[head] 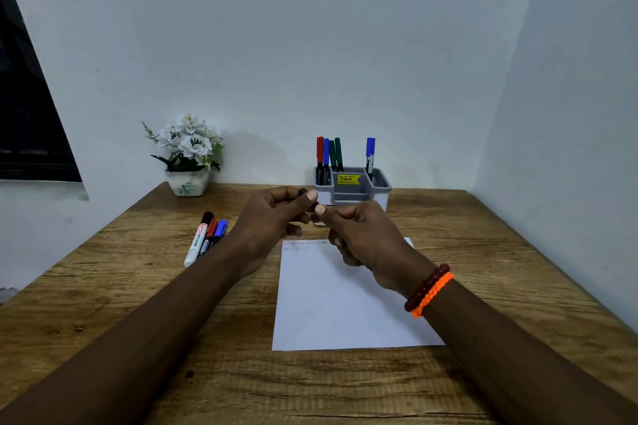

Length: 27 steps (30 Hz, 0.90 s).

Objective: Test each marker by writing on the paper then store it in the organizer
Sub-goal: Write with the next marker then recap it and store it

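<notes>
Uncapping or capping a black marker (pixel 308 198) over the paper (pixel 345 304).
My left hand (pixel 272 217) and right hand (pixel 362 235) both pinch it; I reckon three markers (pixel 205 238) at 9 o'clock await testing.

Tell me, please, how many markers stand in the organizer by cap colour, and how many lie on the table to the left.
In the organizer:
Red marker: 1
Blue markers: 2
Green markers: 2
Loose markers on the table, black, red, blue: 3
Total: 8
</notes>
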Motion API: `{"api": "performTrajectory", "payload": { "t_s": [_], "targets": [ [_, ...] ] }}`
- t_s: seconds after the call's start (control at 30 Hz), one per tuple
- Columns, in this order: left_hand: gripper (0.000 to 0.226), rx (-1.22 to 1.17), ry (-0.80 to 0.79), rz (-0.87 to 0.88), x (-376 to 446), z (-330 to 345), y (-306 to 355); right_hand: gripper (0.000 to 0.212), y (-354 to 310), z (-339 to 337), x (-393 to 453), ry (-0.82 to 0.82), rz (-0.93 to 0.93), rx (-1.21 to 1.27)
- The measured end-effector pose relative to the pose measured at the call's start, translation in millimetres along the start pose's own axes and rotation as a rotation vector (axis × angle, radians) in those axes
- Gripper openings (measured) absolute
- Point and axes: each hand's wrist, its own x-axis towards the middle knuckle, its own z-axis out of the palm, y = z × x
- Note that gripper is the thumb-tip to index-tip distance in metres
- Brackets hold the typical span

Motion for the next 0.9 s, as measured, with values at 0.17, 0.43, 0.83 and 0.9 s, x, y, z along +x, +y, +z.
{"api": "performTrajectory", "payload": {
  "t_s": [0.17,0.43,0.83,0.9],
  "targets": [
    [0.021,-0.046,0.098,0.001,3,-4,1,0.027,-2,-2,1,-0.026,-0.007,-0.058],
    [0.024,0.531,0.151,0.170,5,-19,2,0.021,-7,-9,2,-0.017,-0.135,0.049],
    [0.008,1.072,-0.194,0.166,8,-24,-17,0.023,11,10,10,0.148,-0.113,0.017],
    [0.008,1.055,-0.192,0.161,9,-24,-18,0.026,15,14,12,0.153,-0.093,-0.013]
  ]
}}
